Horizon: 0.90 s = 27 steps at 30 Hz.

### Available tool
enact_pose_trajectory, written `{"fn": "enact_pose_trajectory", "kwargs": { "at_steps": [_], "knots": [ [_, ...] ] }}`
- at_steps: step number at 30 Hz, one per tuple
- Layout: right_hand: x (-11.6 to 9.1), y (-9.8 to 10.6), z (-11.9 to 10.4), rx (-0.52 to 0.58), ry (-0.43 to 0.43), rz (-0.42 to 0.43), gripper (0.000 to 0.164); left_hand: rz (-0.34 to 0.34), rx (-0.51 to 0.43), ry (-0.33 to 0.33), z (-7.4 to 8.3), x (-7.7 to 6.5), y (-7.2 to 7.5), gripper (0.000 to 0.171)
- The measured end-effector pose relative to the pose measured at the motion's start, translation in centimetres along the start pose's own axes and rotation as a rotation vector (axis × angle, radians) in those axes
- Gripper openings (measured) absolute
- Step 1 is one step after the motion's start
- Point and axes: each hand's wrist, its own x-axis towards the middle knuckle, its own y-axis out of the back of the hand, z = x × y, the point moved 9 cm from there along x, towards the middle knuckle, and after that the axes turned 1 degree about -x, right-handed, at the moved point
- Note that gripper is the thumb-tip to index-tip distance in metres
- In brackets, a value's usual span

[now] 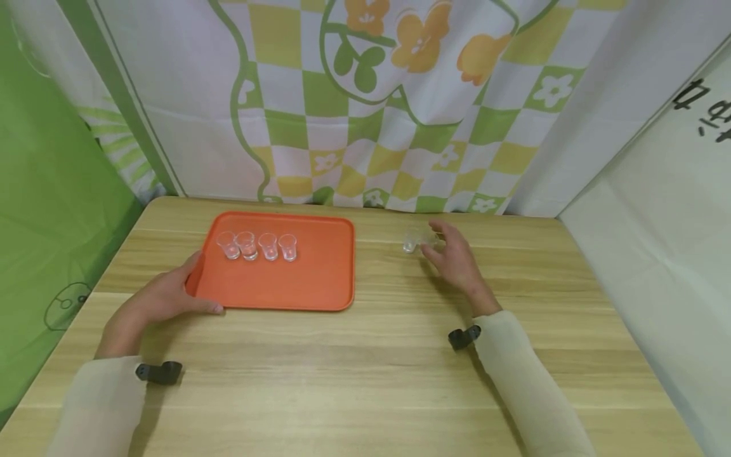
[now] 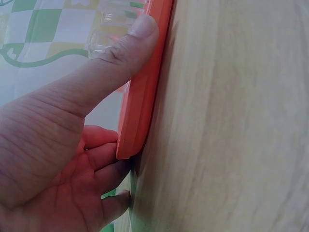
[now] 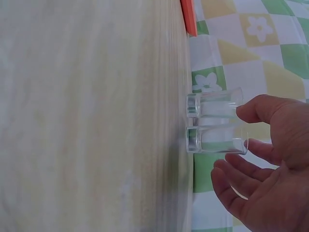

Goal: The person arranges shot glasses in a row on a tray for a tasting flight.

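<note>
Toward the left of the table lies an orange tray (image 1: pixel 320 279), with several small clear shot glasses (image 1: pixel 288 247) standing in a row near its far side. My left hand (image 1: pixel 162 295) holds the tray's near left corner. In the left wrist view, the thumb (image 2: pixel 130 50) lies along the near rim and the other fingers bend against the left end. Right of the tray, two more shot glasses (image 3: pixel 217 139) stand upright side by side. My right hand (image 1: pixel 457 260) is spread around their rims. Its thumb tip is at one rim; whether it touches cannot be told.
The wooden table (image 1: pixel 320 393) runs up to a checked green, yellow and white curtain (image 1: pixel 365 152) at the back. Green cloth (image 1: pixel 51 241) hangs on the left and a white panel (image 1: pixel 657 241) stands on the right.
</note>
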Motion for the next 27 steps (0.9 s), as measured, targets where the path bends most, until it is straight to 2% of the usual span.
{"fn": "enact_pose_trajectory", "kwargs": {
  "at_steps": [5, 14, 20, 27],
  "knots": [
    [0.0, -0.3, 0.5, 0.045, -0.042, -0.022, 0.057, 0.001, 0.004, 0.003, -0.1, 0.1, 0.0, 0.132],
    [0.0, -0.4, 1.1, 0.052, -0.089, -0.035, 0.057, 0.005, 0.003, -0.007, -0.1, 0.0, 0.1, 0.132],
    [-0.1, -0.6, 1.6, 0.063, -0.141, -0.048, 0.05, 0.004, 0.007, -0.001, -0.2, 0.1, 0.0, 0.132],
    [-0.1, -0.7, 1.7, 0.078, -0.145, -0.051, 0.049, 0.007, 0.003, -0.003, -0.2, 0.1, 0.0, 0.132]
  ]
}}
